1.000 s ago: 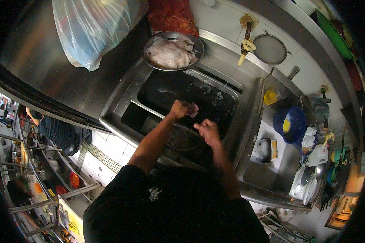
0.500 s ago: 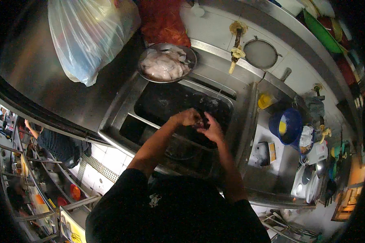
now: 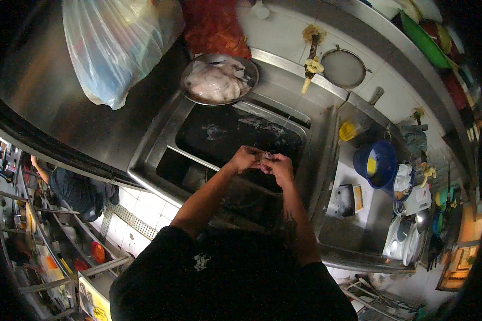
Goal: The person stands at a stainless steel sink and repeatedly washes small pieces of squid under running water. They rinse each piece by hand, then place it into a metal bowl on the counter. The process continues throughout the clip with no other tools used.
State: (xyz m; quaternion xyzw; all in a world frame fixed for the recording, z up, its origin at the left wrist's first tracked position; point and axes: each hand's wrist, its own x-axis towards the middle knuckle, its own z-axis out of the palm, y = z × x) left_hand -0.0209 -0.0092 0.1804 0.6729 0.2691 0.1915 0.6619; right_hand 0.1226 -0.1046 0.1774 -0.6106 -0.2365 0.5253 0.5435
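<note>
My left hand (image 3: 245, 159) and my right hand (image 3: 280, 167) meet over the sink, fingers closed on a small pinkish-purple, fleshy piece (image 3: 265, 167). Its exact kind is too small to make out. Beneath them is a rectangular pan of dark liquid (image 3: 214, 131), with pale froth on its surface. Beyond the pan, at the back left of the sink, a round metal bowl (image 3: 185, 92) holds a heap of pale, wet flesh (image 3: 217, 83) that looks like squid or cuttlefish.
A white plastic bag (image 3: 104, 59) stands on the steel counter at left, near a red mesh sack (image 3: 214, 27). Above the sink are a tap (image 3: 311, 67) and a hanging strainer (image 3: 344, 69). A blue bucket (image 3: 365, 170) sits at right. Someone in dark clothes (image 3: 77, 192) is at far left.
My hands have drawn together, and the pinkish piece between them shows more clearly. The froth on the dark liquid has spread and shifted. The view has moved slightly.
</note>
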